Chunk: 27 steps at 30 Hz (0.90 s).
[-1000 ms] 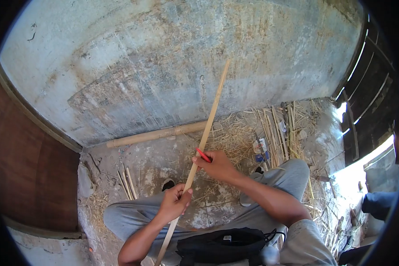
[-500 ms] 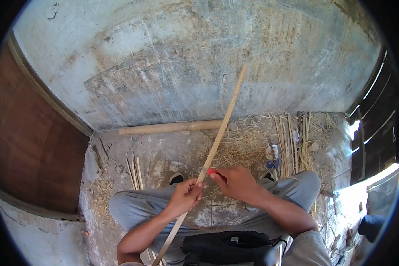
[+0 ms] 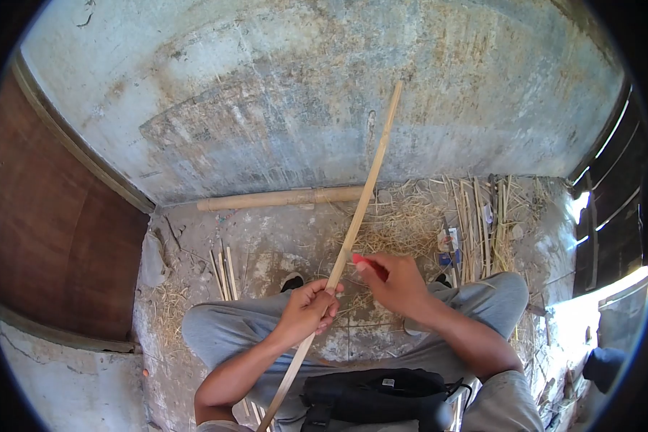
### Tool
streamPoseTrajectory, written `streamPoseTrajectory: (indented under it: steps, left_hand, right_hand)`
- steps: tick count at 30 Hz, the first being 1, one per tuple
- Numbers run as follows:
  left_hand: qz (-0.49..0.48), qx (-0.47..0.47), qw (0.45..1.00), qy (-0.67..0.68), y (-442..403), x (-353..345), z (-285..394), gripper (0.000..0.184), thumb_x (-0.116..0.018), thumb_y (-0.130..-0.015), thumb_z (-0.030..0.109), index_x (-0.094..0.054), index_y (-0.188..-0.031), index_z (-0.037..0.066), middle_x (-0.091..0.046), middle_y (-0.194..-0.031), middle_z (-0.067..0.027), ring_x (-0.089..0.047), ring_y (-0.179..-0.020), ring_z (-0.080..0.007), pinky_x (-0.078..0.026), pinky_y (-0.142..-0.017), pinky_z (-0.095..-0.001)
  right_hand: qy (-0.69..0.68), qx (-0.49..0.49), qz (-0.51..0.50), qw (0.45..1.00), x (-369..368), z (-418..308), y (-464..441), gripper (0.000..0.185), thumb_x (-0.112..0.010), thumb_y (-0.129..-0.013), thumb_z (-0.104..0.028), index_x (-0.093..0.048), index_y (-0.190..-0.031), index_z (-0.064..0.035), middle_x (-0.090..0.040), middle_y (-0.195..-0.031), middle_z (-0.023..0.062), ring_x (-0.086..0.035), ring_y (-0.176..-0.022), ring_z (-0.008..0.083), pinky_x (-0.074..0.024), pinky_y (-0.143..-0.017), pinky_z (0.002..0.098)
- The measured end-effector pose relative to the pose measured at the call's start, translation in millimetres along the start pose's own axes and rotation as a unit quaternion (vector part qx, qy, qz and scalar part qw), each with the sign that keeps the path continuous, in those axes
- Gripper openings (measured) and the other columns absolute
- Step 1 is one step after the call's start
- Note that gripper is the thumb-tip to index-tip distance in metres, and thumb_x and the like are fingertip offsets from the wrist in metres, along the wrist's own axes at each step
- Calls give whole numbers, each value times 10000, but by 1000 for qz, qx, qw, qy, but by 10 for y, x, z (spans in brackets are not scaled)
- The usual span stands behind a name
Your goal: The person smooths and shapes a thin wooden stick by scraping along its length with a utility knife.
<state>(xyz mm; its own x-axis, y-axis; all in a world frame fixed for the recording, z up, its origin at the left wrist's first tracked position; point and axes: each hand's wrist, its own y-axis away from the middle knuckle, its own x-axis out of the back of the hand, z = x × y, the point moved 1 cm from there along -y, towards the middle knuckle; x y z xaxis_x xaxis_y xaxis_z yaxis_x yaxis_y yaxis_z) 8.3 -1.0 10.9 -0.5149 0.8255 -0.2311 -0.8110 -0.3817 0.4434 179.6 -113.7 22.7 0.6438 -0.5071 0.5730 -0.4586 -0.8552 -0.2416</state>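
Note:
A long, pale bamboo strip (image 3: 365, 198) slants from my lap up toward the wall. My left hand (image 3: 307, 314) is closed round its lower half, thumb on top. My right hand (image 3: 396, 284) is closed on a small red-handled knife (image 3: 358, 258), most of which the fingers hide. The knife's grey tip lies close against the strip's right edge, just above my left hand; I cannot tell whether it touches. The lower end of the strip passes over my left thigh.
Bamboo shavings (image 3: 403, 229) are heaped on the floor ahead. Several thin strips (image 3: 475, 223) lie at right, a few more (image 3: 225, 273) at left. A thick bamboo pole (image 3: 266, 199) runs along the wall base. A black bag (image 3: 374, 394) sits in my lap.
My right hand and the knife have moved up and right along the strip, away from my left hand. The strip's far end sits higher in view. My left hand keeps its grip.

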Motion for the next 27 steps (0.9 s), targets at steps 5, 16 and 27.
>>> streamPoseTrajectory:
  steps: [5, 16, 27]
  left_hand:
    - [-35, 1, 999, 13, -20, -13, -27, 224, -425, -1032, 147, -518, -1177, 4, -501, -696, -18, -427, -473, -57, -335, -413, -221]
    - [-165, 91, 979, -77, 120, 45, 40, 206, -457, -1028, 152, -519, -1162, 9, -575, -779, -59, -497, -514, -85, -398, -439, -228]
    - [-84, 76, 993, 32, 52, -14, -8, 188, -430, -1050, 239, -532, -1105, 90, -406, -704, 49, -283, -485, -14, -210, -407, -194]
  right_hand:
    - [-188, -146, -23, 971, -123, 146, -46, 283, -674, -907, -298, -708, -933, -18, -534, -583, -6, -437, -553, 54, -358, -492, 268]
    - [-307, -247, 16, 919, -53, 262, -164, 257, -688, -903, -238, -707, -906, 18, -605, -663, 0, -491, -598, 65, -391, -527, 267]
    - [37, 54, -16, 998, 6, -18, 182, 232, -603, -924, -199, -661, -1047, -10, -624, -728, 159, -613, -589, 298, -472, -539, 379]
